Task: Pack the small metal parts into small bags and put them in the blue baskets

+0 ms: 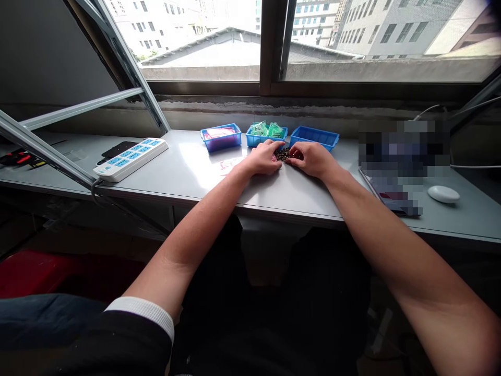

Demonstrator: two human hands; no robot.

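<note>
A small pile of dark, shiny little pieces (282, 153) lies on the table between my two hands; they are too small to name. My left hand (267, 157) rests at the pile's left side, its index finger stretched over the far edge and the thumb apart on the near side. A bit of pink shows by its fingers. On the pile's right, my right hand (311, 158) has thumb and fingers curled together at the pieces; what they pinch is hidden. Just behind the hands stands a blue tray (256, 141) with green plastic packets (268, 129).
Another blue tray (222, 146) holds pink packets (219, 132); a third blue tray (319, 137) stands behind my right hand. Flat pink-printed pieces (230, 166) lie left. A white power strip (133, 159), metal frame (129, 65), white mouse (443, 194) and blurred-out object (403, 149) flank the workspace.
</note>
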